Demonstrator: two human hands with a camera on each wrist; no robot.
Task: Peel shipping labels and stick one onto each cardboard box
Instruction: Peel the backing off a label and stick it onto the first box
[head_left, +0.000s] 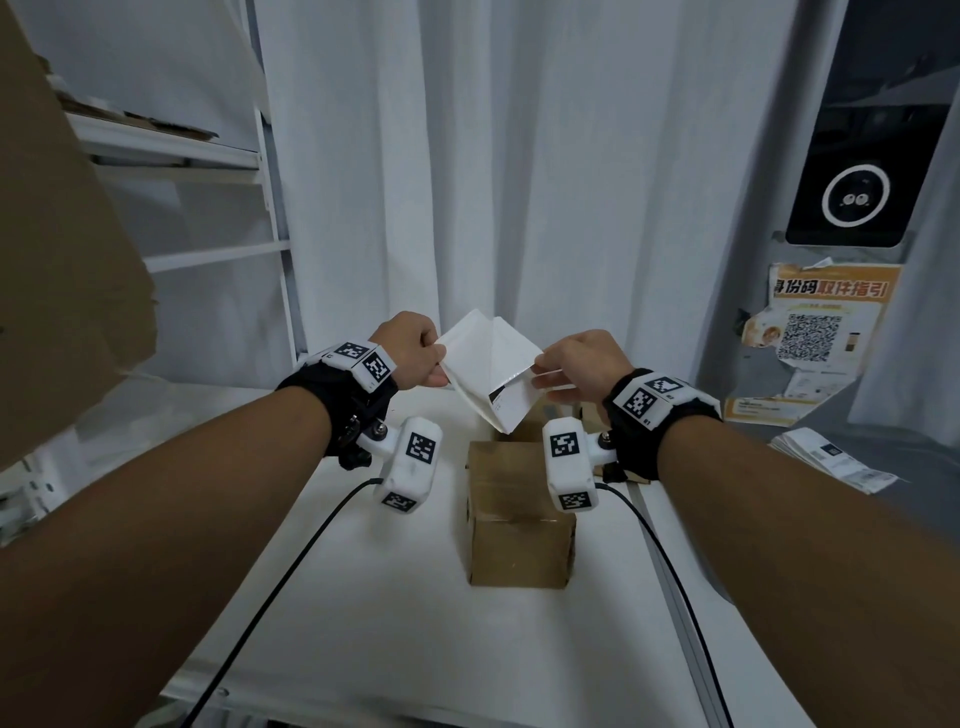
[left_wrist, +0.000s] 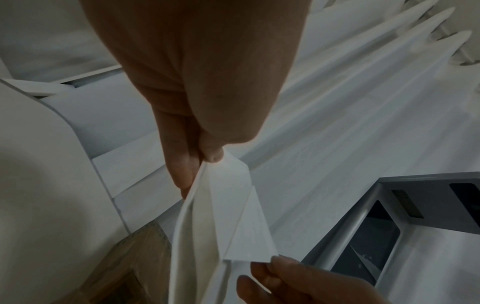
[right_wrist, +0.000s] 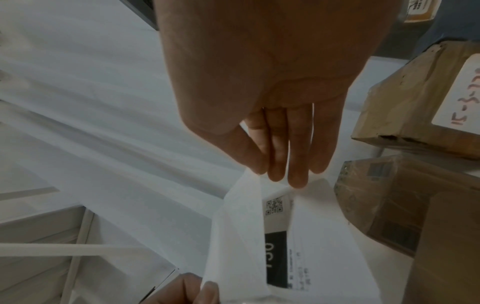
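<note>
A white shipping label (head_left: 488, 364) with its backing sheet hangs in the air between my two hands, partly pulled apart. My left hand (head_left: 434, 358) pinches its left corner (left_wrist: 221, 164) between thumb and fingers. My right hand (head_left: 543, 371) pinches the opposite corner, and the printed side with a QR code (right_wrist: 275, 205) shows in the right wrist view. Directly below stands a brown cardboard box (head_left: 517, 514) on the white table (head_left: 363, 597). Two more cardboard boxes (right_wrist: 405, 205) lie to the right in the right wrist view, one bearing a handwritten white label (right_wrist: 457, 98).
A stack of printed labels (head_left: 831, 457) lies at the right on a grey surface. A white shelf rack (head_left: 208, 208) stands at the left, with a large cardboard sheet (head_left: 57, 234) in front of it. White curtains hang behind. A grey locker kiosk (head_left: 857, 182) stands at the right.
</note>
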